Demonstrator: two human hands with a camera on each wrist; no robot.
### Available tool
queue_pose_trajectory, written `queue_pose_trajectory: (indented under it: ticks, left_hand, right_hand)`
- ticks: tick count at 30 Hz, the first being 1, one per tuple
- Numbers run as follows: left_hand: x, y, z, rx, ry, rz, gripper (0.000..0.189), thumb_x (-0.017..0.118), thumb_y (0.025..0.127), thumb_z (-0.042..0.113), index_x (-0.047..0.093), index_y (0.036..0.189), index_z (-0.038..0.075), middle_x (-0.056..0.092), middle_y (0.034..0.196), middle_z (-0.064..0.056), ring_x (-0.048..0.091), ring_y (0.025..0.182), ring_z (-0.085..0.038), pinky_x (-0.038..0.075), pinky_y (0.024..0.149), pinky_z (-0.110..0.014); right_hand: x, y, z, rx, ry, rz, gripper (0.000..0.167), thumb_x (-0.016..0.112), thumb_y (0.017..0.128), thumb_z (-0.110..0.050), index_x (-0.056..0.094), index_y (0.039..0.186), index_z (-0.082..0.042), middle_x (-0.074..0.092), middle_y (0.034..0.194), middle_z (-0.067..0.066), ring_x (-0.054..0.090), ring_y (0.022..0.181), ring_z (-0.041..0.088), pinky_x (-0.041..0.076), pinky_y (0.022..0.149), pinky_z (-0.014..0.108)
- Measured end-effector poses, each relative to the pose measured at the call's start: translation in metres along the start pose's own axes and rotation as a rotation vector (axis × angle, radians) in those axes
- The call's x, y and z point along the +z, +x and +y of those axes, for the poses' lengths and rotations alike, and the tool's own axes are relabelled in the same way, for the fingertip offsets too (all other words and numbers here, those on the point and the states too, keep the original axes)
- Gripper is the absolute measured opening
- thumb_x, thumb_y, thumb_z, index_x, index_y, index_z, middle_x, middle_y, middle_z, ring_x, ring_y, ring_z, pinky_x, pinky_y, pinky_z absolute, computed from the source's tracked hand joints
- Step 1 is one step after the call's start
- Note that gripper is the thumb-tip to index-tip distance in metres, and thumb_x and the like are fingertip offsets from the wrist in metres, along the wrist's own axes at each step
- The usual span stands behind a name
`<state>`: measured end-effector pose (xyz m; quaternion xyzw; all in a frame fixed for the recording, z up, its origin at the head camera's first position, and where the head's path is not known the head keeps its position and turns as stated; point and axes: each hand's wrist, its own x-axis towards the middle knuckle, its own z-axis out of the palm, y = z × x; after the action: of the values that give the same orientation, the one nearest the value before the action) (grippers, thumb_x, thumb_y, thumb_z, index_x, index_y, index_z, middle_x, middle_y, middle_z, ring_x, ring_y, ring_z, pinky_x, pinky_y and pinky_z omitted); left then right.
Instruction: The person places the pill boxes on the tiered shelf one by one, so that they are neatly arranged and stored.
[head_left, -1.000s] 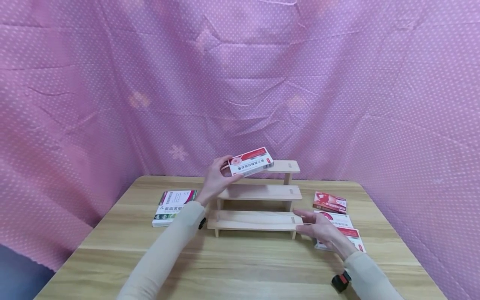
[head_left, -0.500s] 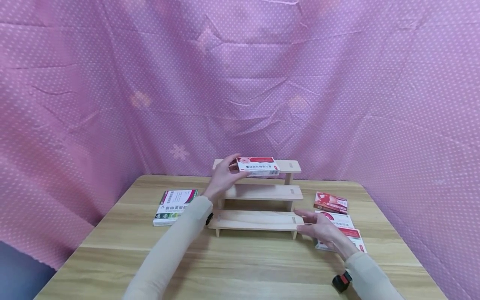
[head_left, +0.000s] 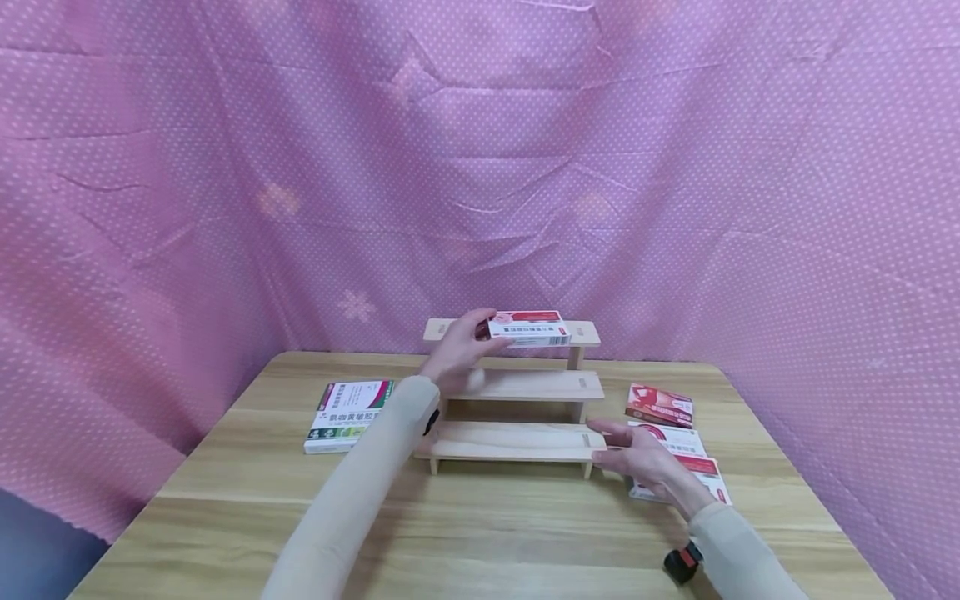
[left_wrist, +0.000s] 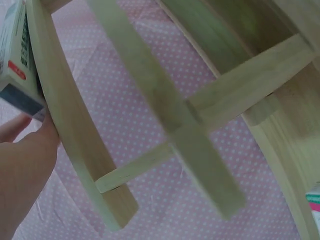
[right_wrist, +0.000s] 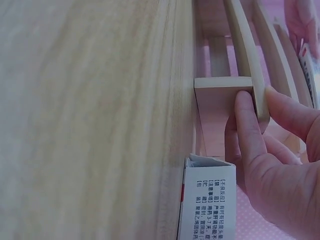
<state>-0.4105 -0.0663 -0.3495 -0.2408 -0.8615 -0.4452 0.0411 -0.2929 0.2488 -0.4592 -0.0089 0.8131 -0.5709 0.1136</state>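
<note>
My left hand point(head_left: 461, 350) grips the left end of a white and red medicine box point(head_left: 532, 329), label up, over the top shelf of a three-tier wooden stand point(head_left: 525, 440). In the left wrist view that medicine box point(left_wrist: 20, 60) lies close along the top plank; whether it fully rests there I cannot tell. My right hand point(head_left: 648, 458) holds the right end of the bottom shelf. The right wrist view has its thumb on the plank's upper face and the right hand's point(right_wrist: 280, 170) fingers against the leg and underside.
White and green medicine boxes point(head_left: 341, 417) lie left of the stand, partly behind my left arm. On the right are a red box point(head_left: 660, 406) and white and red boxes point(head_left: 705, 475), partly covered by my right hand. A pink dotted cloth point(head_left: 480, 167) hangs behind the table point(head_left: 510, 533).
My left hand has carried the medicine box to the right, levelling it from a tilt and bringing it over the top shelf. The right hand has stayed on the stand.
</note>
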Motion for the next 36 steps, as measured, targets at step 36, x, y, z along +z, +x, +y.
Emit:
queue_pose_trajectory:
  ticks: [36]
  left_hand:
    - [0.012, 0.033, 0.012, -0.011, 0.102, -0.157, 0.067, 0.066, 0.094, 0.036, 0.039, 0.149, 0.009, 0.048, 0.146, -0.010, 0.043, 0.137, -0.026, 0.033, 0.118, -0.042]
  right_hand:
    - [0.000, 0.001, 0.002, 0.022, 0.038, -0.009, 0.063, 0.076, 0.084, -0.014, 0.052, 0.142, -0.016, 0.046, 0.143, 0.024, 0.055, 0.119, 0.026, 0.057, 0.091, 0.035]
